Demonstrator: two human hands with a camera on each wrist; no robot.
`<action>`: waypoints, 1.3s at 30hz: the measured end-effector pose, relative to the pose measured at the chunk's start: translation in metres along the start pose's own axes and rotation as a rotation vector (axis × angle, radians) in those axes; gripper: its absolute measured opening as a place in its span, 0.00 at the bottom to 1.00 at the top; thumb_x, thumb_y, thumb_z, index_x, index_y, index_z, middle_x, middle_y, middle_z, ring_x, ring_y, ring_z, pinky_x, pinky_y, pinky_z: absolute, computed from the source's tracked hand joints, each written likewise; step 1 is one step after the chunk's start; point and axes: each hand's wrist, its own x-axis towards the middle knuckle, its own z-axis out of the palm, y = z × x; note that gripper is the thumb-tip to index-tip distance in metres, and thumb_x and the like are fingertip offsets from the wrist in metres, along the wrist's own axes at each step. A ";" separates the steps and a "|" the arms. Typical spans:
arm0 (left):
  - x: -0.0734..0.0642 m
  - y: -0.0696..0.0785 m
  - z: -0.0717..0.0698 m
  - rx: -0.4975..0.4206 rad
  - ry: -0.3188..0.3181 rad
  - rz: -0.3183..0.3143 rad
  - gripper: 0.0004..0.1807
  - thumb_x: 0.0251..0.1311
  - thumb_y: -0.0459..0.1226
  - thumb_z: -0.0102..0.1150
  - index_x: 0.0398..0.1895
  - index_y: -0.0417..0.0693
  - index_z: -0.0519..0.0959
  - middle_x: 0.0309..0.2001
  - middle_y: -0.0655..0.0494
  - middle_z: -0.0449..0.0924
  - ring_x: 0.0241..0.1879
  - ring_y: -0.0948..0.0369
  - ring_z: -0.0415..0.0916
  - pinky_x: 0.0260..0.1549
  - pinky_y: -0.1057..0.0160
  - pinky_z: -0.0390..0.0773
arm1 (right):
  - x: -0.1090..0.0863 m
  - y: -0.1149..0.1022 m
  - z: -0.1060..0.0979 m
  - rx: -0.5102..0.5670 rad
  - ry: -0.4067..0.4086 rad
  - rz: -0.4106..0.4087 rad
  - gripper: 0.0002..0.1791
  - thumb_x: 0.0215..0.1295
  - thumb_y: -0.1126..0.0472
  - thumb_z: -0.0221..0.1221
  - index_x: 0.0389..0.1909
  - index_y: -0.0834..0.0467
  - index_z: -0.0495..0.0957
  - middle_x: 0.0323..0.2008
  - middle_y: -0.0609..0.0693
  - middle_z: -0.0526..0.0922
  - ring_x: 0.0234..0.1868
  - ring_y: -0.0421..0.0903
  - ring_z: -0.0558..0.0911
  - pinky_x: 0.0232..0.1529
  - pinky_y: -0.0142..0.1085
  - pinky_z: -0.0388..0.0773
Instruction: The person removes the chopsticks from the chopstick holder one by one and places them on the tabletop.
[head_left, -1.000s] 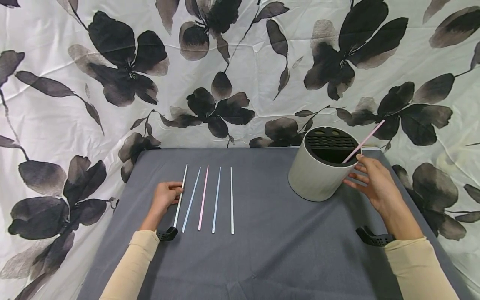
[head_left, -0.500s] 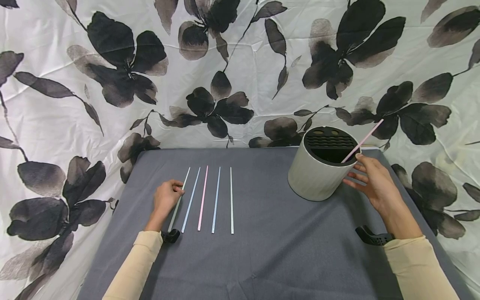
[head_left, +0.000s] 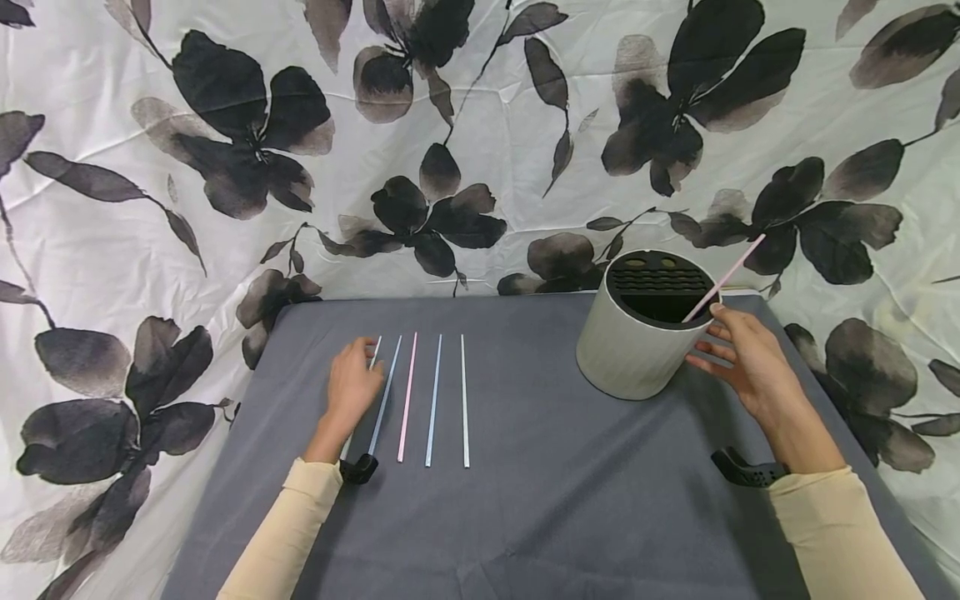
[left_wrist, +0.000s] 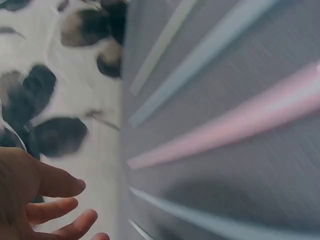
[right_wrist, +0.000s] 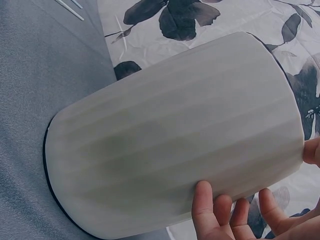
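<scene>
Thin straws lie side by side on the grey cloth in the head view: a blue straw (head_left: 434,400), a pink straw (head_left: 407,400) and others. My left hand (head_left: 354,383) is over the leftmost pale straw (head_left: 377,350) and partly covers it. In the left wrist view its fingers (left_wrist: 75,230) are spread and loosely bent, with nothing between them. On the right stands a white round container (head_left: 637,358) with a black slotted top; a pink straw (head_left: 726,280) leans out of its opening. My right hand (head_left: 750,358) touches it, thumb at the rim, straight fingers (right_wrist: 202,200) against the side.
The grey cloth (head_left: 547,500) covers the table. A white curtain (head_left: 525,150) with dark flowers hangs right behind it. Another pale straw (head_left: 465,400) lies at the right end of the row, toward the container.
My left hand has let go of the leftmost straw and moved up and right over it; that straw's top has shifted slightly right. My right hand and the container hold their places.
</scene>
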 end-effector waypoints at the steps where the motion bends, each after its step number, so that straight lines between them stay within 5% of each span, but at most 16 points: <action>1: 0.001 0.008 -0.001 -0.018 -0.006 0.014 0.23 0.68 0.32 0.61 0.66 0.37 0.76 0.54 0.35 0.82 0.56 0.38 0.76 0.58 0.40 0.73 | 0.000 0.000 0.000 -0.001 -0.001 0.002 0.20 0.75 0.39 0.59 0.55 0.44 0.64 0.52 0.45 0.65 0.45 0.41 0.80 0.40 0.35 0.89; 12: 0.009 0.108 -0.002 -0.114 -0.055 0.098 0.22 0.73 0.40 0.59 0.67 0.44 0.77 0.57 0.42 0.84 0.58 0.43 0.79 0.58 0.42 0.76 | 0.001 -0.002 0.002 0.002 0.006 -0.002 0.20 0.75 0.40 0.59 0.54 0.44 0.65 0.52 0.46 0.66 0.44 0.42 0.80 0.41 0.36 0.89; 25: 0.011 0.213 0.004 -0.178 -0.148 0.287 0.19 0.74 0.44 0.59 0.64 0.52 0.79 0.54 0.50 0.85 0.55 0.51 0.81 0.56 0.48 0.78 | -0.002 0.000 0.003 0.033 0.016 0.011 0.20 0.75 0.40 0.60 0.55 0.44 0.65 0.52 0.45 0.65 0.45 0.42 0.79 0.40 0.36 0.89; 39: 0.003 0.306 0.007 -0.195 -0.318 0.393 0.20 0.76 0.51 0.56 0.66 0.59 0.77 0.54 0.60 0.84 0.53 0.62 0.81 0.50 0.58 0.80 | -0.004 0.000 0.004 0.054 0.018 0.011 0.20 0.75 0.40 0.60 0.55 0.44 0.65 0.52 0.46 0.66 0.44 0.41 0.80 0.39 0.36 0.89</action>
